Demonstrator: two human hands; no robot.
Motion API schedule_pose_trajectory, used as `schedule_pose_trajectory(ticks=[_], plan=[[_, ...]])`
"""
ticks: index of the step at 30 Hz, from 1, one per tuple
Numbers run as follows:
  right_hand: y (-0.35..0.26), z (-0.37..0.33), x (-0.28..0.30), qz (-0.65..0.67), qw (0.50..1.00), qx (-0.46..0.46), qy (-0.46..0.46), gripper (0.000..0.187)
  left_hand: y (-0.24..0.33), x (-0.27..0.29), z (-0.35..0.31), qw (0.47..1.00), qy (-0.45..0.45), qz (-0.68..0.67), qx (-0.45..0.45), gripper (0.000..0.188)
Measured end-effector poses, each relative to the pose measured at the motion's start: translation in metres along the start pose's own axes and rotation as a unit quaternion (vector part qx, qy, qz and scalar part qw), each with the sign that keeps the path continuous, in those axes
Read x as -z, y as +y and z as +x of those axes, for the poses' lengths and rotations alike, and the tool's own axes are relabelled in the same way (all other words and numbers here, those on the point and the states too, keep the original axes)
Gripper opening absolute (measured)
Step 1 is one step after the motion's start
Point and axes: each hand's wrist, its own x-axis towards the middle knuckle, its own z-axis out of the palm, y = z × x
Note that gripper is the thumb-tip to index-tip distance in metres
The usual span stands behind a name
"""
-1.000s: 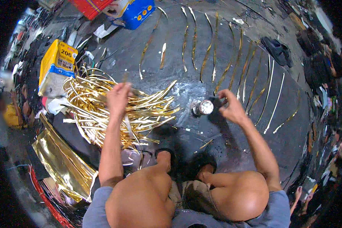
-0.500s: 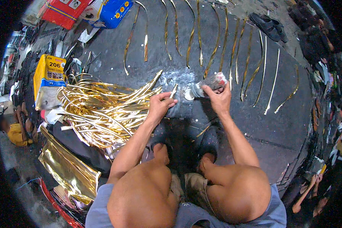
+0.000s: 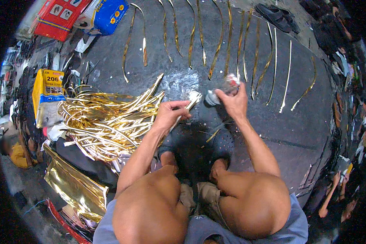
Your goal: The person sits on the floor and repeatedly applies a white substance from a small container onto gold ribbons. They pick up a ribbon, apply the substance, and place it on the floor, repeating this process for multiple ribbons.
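My left hand (image 3: 173,115) is closed in a pinch on shiny gold strips (image 3: 194,99), whose light ends poke out past the fingertips. Under those ends lies a whitish smeared patch (image 3: 181,81) on the dark mat. My right hand (image 3: 236,101) grips a small smudged bottle (image 3: 230,82), grey with a reddish mark, tipped so that its whitish mouth end points down and left. A gap separates the bottle from the strip ends. Left of my left hand spreads a big tangled heap of gold strips (image 3: 110,122).
Single gold strips (image 3: 221,40) lie spaced in a row across the far mat (image 3: 122,49). A yellow can (image 3: 49,97) stands at left, a folded gold sheet (image 3: 75,189) nearer me. Red and blue packages (image 3: 59,18) and dark sandals (image 3: 272,18) sit at the back.
The view has shifted slightly. The bottle has moved right, away from the smeared patch. Strip ends in my left hand now extend farther right and look fanned.
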Motion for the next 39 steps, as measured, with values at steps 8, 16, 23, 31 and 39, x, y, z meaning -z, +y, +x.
schedule_pose_trajectory(ticks=[8, 16, 23, 31, 39], plan=[[0.000, 0.002, -0.019, 0.123, 0.989, 0.075, -0.040, 0.073, -0.002, 0.016, 0.069, 0.941, 0.044, 0.320, -0.096, 0.031], [0.006, -0.025, -0.068, -0.092, 0.935, 0.333, -0.079, 0.080, -0.015, 0.028, 0.086, 0.899, 0.027, 0.421, -0.117, 0.042], [0.011, -0.033, -0.064, -0.119, 0.930, 0.327, -0.116, 0.078, -0.001, -0.010, 0.038, 0.895, -0.050, 0.281, -0.342, 0.062], [0.065, 0.006, -0.083, 0.092, 0.977, -0.093, -0.171, 0.037, -0.005, -0.006, 0.053, 0.872, -0.030, 0.359, -0.332, 0.053], [0.058, 0.014, -0.089, 0.189, 0.946, -0.186, -0.187, 0.041, -0.008, -0.005, 0.055, 0.857, -0.021, 0.365, -0.363, 0.051]])
